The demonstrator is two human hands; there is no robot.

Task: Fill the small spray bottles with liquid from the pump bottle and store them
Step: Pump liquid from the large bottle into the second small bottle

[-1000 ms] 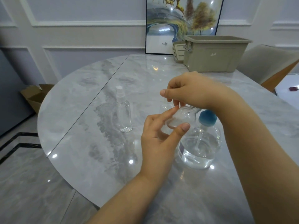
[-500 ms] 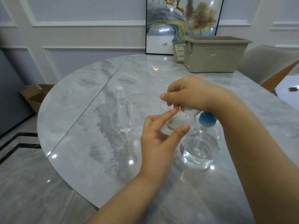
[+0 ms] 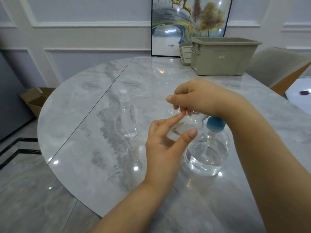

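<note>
My left hand holds a small clear spray bottle between thumb and fingers, tilted above the marble table. Just over it, my right hand pinches the bottle's top end; what sits under those fingers is hidden. Behind the held bottle stands the clear pump bottle with a blue top, partly filled with clear liquid. A second small spray bottle with its white cap on stands upright to the left, apart from both hands.
A beige plastic bin sits at the table's back right, with a smaller slatted basket beside it and a framed picture leaning on the wall. A chair stands at the right, a cardboard box on the floor left.
My right hand has come down a little onto the top of the held bottle. My left hand keeps its hold in nearly the same place.
</note>
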